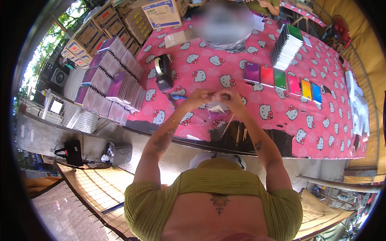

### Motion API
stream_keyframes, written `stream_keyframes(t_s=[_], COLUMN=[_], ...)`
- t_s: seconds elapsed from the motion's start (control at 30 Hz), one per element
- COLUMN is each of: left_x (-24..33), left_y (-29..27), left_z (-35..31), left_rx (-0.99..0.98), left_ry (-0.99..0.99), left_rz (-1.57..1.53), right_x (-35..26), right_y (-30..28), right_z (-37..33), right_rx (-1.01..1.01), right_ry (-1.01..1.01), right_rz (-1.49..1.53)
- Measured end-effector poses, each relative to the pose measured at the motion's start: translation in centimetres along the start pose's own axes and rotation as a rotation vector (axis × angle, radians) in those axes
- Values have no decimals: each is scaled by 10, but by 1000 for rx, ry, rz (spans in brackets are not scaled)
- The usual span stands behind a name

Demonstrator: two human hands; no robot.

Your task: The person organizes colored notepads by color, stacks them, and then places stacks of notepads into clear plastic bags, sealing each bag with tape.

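My left hand (200, 98) and my right hand (231, 99) meet over the near part of the pink table, fingers bent and pinched close together. A small, pale, see-through item (216, 107) shows just below the fingertips, with a purple patch beneath it. It looks like clear plastic, but its kind is unclear, and the fingers hide part of it. Left of my left hand stands a black tape dispenser (163, 72) with a roll in it. A blue pen-like item (177, 97) lies by my left wrist.
Stacks of purple spiral notebooks (96, 78) stand at the left edge. Rightward lie a row of coloured notebooks (267, 75) and a tall notebook stack (286, 48). Cardboard boxes (163, 14) rise behind. Another person (263, 6) is at the far side. Dark, torn cloth patches (273, 140) mark the front edge.
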State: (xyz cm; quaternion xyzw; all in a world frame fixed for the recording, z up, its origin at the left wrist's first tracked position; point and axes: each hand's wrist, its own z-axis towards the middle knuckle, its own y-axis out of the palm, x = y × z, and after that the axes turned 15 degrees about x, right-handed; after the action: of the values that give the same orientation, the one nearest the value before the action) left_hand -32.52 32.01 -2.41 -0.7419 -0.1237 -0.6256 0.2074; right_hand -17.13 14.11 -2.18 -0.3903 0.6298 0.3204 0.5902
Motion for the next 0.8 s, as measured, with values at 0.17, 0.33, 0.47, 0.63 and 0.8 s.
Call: stream_keyframes(t_s=[0.17,0.33,0.47,0.63,0.8], left_x=[23,40,37,45,42], left_y=[1,26,26,30,24], left_z=[-26,-64,-56,-37,-11], left_rx=[44,218,169,201,286], left_ry=[603,993,684,420,493], left_rz=[527,850,648,758,751], right_x=[-20,-3,5,-13,2], right_y=[0,4,14,24,5], right_z=[-39,-54,-55,-53,-34], right_rx=[88,261,347,422,276], right_ry=[-350,-836,-699,-547,-209], right_rz=[-43,-563,-394,-376,18])
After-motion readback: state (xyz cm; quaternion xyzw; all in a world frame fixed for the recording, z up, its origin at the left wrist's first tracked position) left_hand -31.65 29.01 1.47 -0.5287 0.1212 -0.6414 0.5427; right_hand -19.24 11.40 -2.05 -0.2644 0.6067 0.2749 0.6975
